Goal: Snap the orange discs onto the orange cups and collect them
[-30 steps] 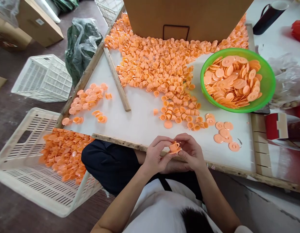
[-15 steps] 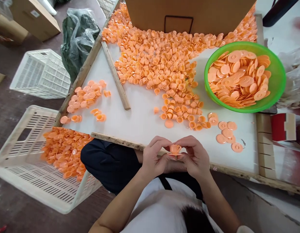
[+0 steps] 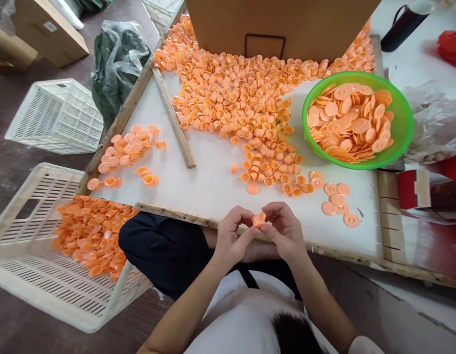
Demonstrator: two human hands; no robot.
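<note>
Small piecework assembly workshop, not home. Rough wood-edged work board (image 3: 213, 189) heaped with hundreds of identical orange plastic cups (image 3: 242, 105); green bowl (image 3: 402, 105) full of matching orange discs (image 3: 348, 123); slatted white crate (image 3: 47, 292) of orange pieces on bare concrete floor (image 3: 14, 169); big cardboard box (image 3: 279, 19).

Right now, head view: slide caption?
Left hand and right hand pinch one orange cup at the table edge; cup pile and green bowl beyond.

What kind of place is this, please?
Likely a small hand-assembly workshop: a heap of orange cups, a green bowl of discs, a crate of pieces; the left hand and right hand hold one cup.
</note>
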